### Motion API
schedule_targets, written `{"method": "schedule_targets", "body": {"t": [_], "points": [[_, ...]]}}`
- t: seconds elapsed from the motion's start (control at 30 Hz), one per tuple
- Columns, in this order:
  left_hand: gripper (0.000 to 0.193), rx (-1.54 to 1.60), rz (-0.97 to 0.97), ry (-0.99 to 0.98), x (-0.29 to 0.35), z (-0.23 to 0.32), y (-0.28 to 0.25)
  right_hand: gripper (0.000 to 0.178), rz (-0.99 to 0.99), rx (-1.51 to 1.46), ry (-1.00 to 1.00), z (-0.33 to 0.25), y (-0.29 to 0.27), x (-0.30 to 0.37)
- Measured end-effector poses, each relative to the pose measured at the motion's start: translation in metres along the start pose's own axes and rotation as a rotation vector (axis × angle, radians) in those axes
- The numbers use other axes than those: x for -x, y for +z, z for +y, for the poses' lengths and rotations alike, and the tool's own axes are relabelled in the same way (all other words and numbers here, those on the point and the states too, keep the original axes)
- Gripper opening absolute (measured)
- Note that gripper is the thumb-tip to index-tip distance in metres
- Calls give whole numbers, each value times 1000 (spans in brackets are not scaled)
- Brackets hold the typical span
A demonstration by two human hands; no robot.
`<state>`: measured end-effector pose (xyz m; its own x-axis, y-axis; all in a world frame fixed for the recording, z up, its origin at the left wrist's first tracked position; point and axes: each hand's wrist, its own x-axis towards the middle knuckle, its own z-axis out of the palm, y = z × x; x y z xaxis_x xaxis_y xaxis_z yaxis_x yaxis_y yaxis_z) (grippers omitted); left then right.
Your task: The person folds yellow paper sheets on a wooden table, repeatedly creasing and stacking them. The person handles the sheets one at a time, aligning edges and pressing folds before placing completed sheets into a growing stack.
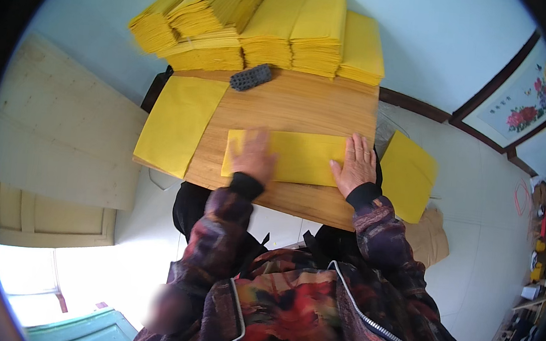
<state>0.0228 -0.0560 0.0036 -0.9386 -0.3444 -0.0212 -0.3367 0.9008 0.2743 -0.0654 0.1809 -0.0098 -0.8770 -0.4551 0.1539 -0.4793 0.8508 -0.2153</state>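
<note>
A folded yellow paper sheet lies flat across the near part of a wooden board. My left hand presses on its left end, slightly blurred. At the sheet's right end rests my right hand, fingers spread flat, partly on the paper and partly on the wood. Neither hand grips anything.
Several stacks of yellow paper fill the board's far edge, with a dark ridged block in front of them. One yellow pile hangs off the left edge, another sits to the right. A framed flower picture hangs on the wall.
</note>
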Motion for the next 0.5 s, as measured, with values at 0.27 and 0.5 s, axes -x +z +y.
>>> {"method": "schedule_targets", "body": {"t": [0.27, 0.5], "points": [[71, -83, 16, 254, 0, 39, 27, 75, -48, 3, -6, 4, 2, 0], [66, -111, 65, 7, 1, -61, -1, 75, -106, -8, 20, 1, -8, -2]]}}
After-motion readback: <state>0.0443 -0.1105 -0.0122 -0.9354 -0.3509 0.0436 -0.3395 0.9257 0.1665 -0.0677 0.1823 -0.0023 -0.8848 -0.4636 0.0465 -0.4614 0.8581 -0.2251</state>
